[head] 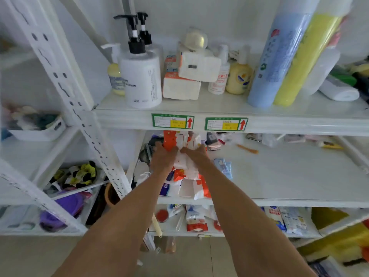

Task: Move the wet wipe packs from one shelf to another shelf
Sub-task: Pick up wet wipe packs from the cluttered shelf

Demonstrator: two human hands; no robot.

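Both hands are gathering a stack of orange-and-white wet wipe packs (184, 148) on the middle shelf (279, 176).

The left hand (162, 156) is pressing against the stack's left side and the right hand (196, 154) against its right, the packs lying sandwiched between the two palms; the fingers look curled round the bundle, though blur is hiding exactly how the fingertips are lying. More packs (191, 186) are lying loose just beneath the wrists, near the shelf's front edge. To do this well, I judge both palms should be squeezing evenly and lifting the bundle level, since slick packs may be slipping out from the middle.
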